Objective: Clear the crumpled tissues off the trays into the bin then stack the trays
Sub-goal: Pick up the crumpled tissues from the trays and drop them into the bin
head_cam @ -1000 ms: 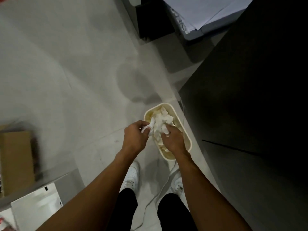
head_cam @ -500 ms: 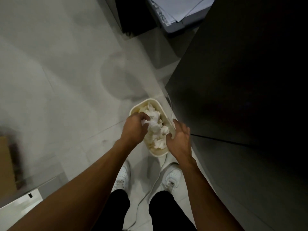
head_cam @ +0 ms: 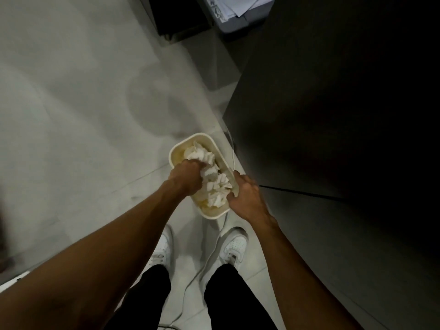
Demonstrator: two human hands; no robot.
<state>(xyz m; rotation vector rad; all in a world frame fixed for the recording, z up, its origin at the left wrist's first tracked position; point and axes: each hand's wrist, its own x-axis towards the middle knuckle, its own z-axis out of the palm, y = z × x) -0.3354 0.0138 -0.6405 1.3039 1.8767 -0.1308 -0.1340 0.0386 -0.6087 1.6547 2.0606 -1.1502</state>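
**Cream bin (head_cam: 199, 134) on floor (head_cam: 71, 115), both hands at its mouth; crumpled tissues (head_cam: 215, 186) inside**

Bin stands just beside the lower left corner of a dark cabinet (head_cam: 333, 115), long axis running away from the person, far end tilted slightly left. Tissues heap to rim level. Left hand (head_cam: 187, 178): fist, fingers curled down into the tissue mass from the left rim, so it is the nearer hand. Right hand (head_cam: 246, 195): against the right rim; whether it clasps rim or tissue cannot be told. Trays: not in view. Likely next: let go, lift both hands straight up. Obstruction: cabinet close on the right. Also present: white cable (head_cam: 197, 275) between white shoes (head_cam: 234, 245); papers (head_cam: 235, 5) at the far edge.
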